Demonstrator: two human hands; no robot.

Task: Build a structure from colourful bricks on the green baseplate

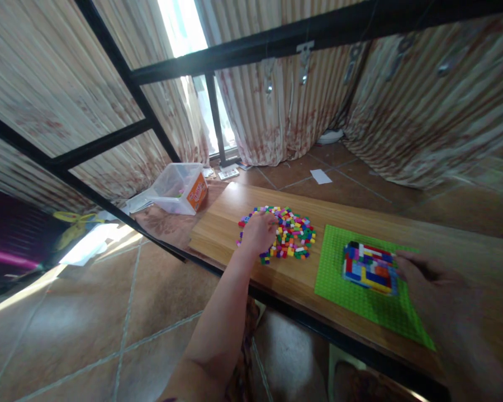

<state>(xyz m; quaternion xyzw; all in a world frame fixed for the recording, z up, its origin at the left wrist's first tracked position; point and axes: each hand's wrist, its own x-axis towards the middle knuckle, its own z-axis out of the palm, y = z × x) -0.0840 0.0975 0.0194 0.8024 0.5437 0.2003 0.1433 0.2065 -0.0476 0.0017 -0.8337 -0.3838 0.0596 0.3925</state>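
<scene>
My left hand is at a heap of small coloured toy bricks on the wooden table. Its fingers are bent together over the heap's left side; whether a brick is between them is hidden. A block built of red, blue, yellow and white bricks is over the green studded baseplate. My right hand, blurred, has its thumb and fingers closed at the right edge of this brick block. A dark shadow falls on the baseplate below the block.
Beyond the table's left end, a clear plastic box with an orange label stands on the floor. Black metal bars cross above the far side, with clips hanging from them. Curtains and a white paper are behind the table.
</scene>
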